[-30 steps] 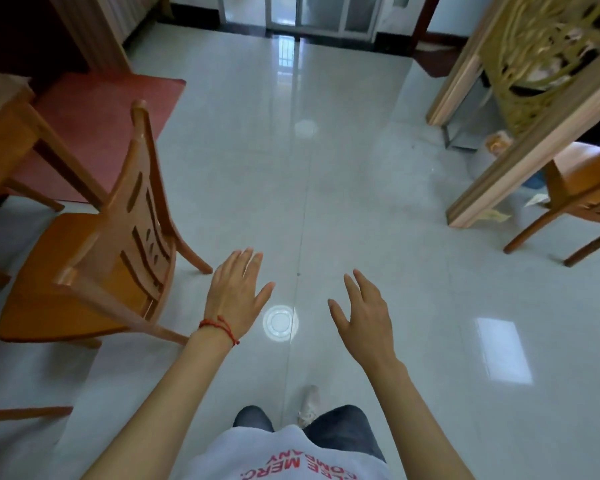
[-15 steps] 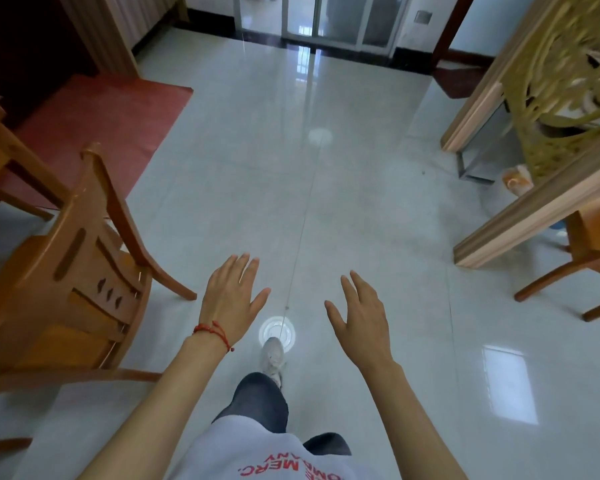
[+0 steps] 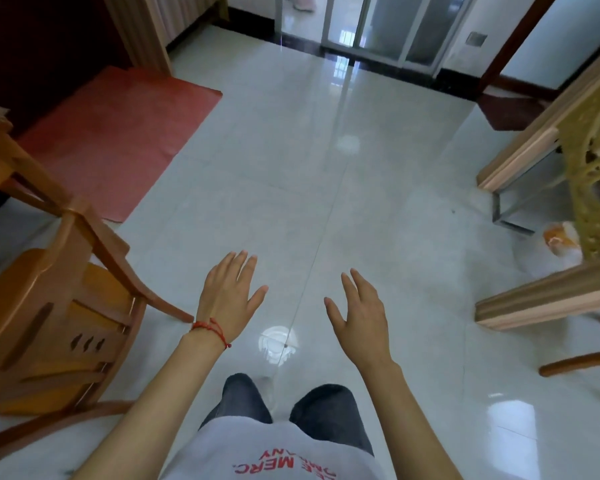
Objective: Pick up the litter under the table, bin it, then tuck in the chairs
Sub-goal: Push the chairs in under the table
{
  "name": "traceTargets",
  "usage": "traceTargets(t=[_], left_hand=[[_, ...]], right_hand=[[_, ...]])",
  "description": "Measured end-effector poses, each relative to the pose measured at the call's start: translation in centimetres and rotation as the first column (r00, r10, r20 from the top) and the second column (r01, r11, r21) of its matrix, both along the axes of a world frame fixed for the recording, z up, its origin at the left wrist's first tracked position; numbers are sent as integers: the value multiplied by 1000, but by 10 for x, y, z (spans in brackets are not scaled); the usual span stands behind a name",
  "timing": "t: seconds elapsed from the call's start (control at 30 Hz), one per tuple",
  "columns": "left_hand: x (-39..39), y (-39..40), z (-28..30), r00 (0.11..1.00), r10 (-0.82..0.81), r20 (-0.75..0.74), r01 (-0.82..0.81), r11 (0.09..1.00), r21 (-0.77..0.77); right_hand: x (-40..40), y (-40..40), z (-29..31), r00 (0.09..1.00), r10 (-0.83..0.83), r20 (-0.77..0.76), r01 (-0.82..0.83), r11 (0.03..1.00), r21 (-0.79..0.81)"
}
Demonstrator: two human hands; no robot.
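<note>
while one chair (image 3: 59, 327) stands left, two hands, left (image 3: 230, 296) and right (image 3: 359, 315), hover released, fingers spread.

A glossy pale tiled floor (image 3: 326, 188) filled the room, w/ bright light patches reflected on it. A red mat (image 3: 118, 133) lay at the left, beside a dark wall area. At the far end stood sliding glass doors (image 3: 378, 26) in pale frames, above a black skirting strip. A carved gold-coloured screen (image 3: 596, 174) in a light wood frame stood at the right. A pale curtain (image 3: 142, 26) hung top left.
</note>
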State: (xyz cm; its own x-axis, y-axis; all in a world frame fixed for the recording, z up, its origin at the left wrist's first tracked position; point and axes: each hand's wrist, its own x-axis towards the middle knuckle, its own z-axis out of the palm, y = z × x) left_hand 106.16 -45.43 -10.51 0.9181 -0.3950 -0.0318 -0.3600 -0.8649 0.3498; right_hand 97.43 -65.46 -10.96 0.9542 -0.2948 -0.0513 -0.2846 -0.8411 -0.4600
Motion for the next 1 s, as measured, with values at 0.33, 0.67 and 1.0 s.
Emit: traceTargets(t=[0.33,0.67,1.0], left_hand=[[9,-7,-1,903,425,-56,-422,905,54],[-51,5,9,565,824,-43,-823,566,50],[-117,42,13,205,979,-2,-976,205,71]], right_hand=[[102,-26,-4,916,398,-53,-395,917,61],[160,21,-1,613,789,-48,-786,615,60],[154,120,4,316,948,21,-948,315,54]])
